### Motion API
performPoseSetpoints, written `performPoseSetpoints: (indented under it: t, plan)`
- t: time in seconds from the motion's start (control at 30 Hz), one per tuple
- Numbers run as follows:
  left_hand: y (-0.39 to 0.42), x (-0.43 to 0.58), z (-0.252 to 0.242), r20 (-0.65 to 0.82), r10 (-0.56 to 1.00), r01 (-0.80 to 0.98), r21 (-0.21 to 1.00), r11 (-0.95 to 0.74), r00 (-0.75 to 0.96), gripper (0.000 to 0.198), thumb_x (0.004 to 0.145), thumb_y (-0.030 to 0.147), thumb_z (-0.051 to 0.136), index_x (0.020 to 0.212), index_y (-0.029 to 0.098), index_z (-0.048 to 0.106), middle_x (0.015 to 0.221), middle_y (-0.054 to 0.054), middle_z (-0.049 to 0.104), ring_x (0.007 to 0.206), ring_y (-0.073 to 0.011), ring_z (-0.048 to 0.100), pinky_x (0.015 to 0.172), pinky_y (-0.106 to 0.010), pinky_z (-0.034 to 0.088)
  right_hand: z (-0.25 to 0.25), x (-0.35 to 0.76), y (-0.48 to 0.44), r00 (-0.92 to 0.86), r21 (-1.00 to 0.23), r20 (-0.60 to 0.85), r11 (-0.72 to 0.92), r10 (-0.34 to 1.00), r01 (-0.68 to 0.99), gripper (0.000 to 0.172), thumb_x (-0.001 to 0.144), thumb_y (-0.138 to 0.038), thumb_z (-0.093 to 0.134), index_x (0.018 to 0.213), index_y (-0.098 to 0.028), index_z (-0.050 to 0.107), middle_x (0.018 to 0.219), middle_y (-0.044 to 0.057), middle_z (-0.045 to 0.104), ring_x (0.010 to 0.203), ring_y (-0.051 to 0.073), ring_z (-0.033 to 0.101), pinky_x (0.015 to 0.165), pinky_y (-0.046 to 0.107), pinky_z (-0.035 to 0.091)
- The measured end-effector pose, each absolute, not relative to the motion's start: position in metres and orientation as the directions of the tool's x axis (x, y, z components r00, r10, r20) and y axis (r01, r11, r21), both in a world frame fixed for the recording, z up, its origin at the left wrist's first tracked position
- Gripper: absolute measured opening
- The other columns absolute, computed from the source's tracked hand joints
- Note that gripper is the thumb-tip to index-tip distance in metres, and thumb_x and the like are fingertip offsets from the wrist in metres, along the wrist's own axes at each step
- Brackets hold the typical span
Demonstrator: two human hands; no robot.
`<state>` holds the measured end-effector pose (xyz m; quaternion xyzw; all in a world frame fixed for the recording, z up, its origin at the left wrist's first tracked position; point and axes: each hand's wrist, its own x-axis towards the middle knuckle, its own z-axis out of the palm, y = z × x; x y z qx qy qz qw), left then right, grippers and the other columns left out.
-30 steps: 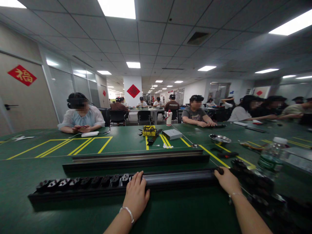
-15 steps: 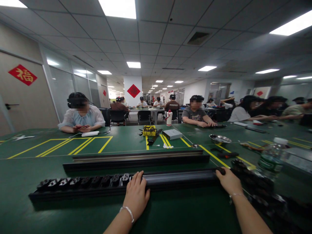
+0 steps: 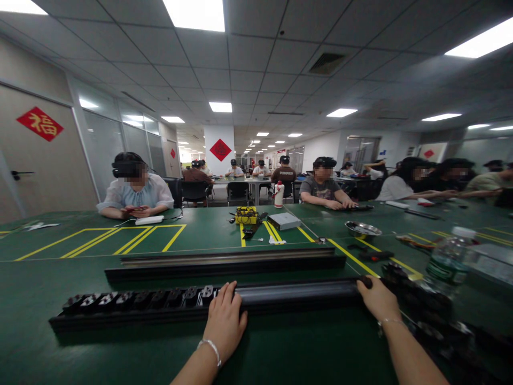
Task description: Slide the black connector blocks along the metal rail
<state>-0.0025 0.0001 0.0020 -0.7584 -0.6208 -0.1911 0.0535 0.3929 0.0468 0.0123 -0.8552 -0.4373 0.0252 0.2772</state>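
A long black rail [image 3: 296, 293] lies across the table in front of me. Its left half carries a row of several small black blocks [image 3: 141, 298] with shiny tops; the right half is a smooth dark surface. My left hand [image 3: 225, 319] lies over the middle of the rail, fingers across the top and thumb on the near side, beside the last block. At the rail's right end, my right hand [image 3: 379, 300] has its fingers closed around a small black piece [image 3: 365, 281], mostly hidden. Behind, a second long black rail [image 3: 224, 266] lies parallel.
Dark parts [image 3: 428, 307] are heaped right of my right hand, near a water bottle [image 3: 448, 262]. Farther back are a metal bowl [image 3: 363, 229], a grey box [image 3: 284, 221] and a yellow box [image 3: 246, 215] with cables. Several people sit around the green table [image 3: 120, 350].
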Motion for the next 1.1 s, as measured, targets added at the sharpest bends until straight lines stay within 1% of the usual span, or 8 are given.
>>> performPoseSetpoints:
  t: [0.17,0.6,0.83,0.97,1.1]
  plan:
    - [0.0,-0.004,0.001,0.362,0.918,0.96,0.158,-0.232,0.162,0.024,0.08,0.026,0.042,0.098,0.021,0.056,0.138,-0.006,0.041,0.129,-0.0234,0.031,0.1,-0.041,0.031,0.014,0.393,0.047,0.616,-0.485,0.197,-0.47,0.763,0.737,0.048,0.077,-0.04,0.039,0.113,-0.013,0.056,0.095,0.014,0.066,0.082,0.026,0.063,0.074,0.035,0.048]
    - [0.001,-0.003,0.002,0.356,0.921,0.96,0.164,-0.228,0.158,0.024,0.078,0.025,0.042,0.098,0.021,0.056,0.138,-0.006,0.041,0.129,-0.0242,0.031,0.1,-0.042,0.031,0.012,0.393,0.047,0.626,-0.494,0.169,-0.483,0.761,0.722,0.049,0.079,-0.041,0.035,0.115,-0.013,0.053,0.103,0.016,0.063,0.087,0.027,0.062,0.077,0.036,0.047]
    - [0.0,-0.002,0.002,0.35,0.923,0.961,0.158,-0.226,0.159,0.025,0.078,0.025,0.043,0.098,0.021,0.056,0.138,-0.006,0.041,0.128,-0.0239,0.032,0.1,-0.041,0.031,0.006,0.397,0.052,0.627,-0.494,0.198,-0.476,0.753,0.728,0.048,0.079,-0.039,0.036,0.114,-0.011,0.053,0.103,0.016,0.063,0.091,0.027,0.061,0.08,0.036,0.046]
    - [0.0,-0.002,0.003,0.353,0.922,0.961,0.157,-0.226,0.159,0.025,0.078,0.025,0.043,0.098,0.021,0.057,0.138,-0.006,0.041,0.128,-0.024,0.032,0.1,-0.041,0.031,0.001,0.4,0.055,0.624,-0.488,0.232,-0.466,0.746,0.738,0.048,0.079,-0.038,0.036,0.114,-0.011,0.054,0.102,0.017,0.063,0.089,0.027,0.061,0.078,0.037,0.047]
    - [-0.001,-0.003,0.003,0.347,0.924,0.961,0.16,-0.225,0.158,0.025,0.079,0.025,0.042,0.099,0.021,0.056,0.138,-0.006,0.04,0.129,-0.0241,0.031,0.099,-0.042,0.032,0.0,0.4,0.055,0.625,-0.493,0.254,-0.456,0.738,0.74,0.049,0.079,-0.038,0.036,0.114,-0.01,0.054,0.104,0.017,0.061,0.091,0.028,0.06,0.079,0.038,0.046]
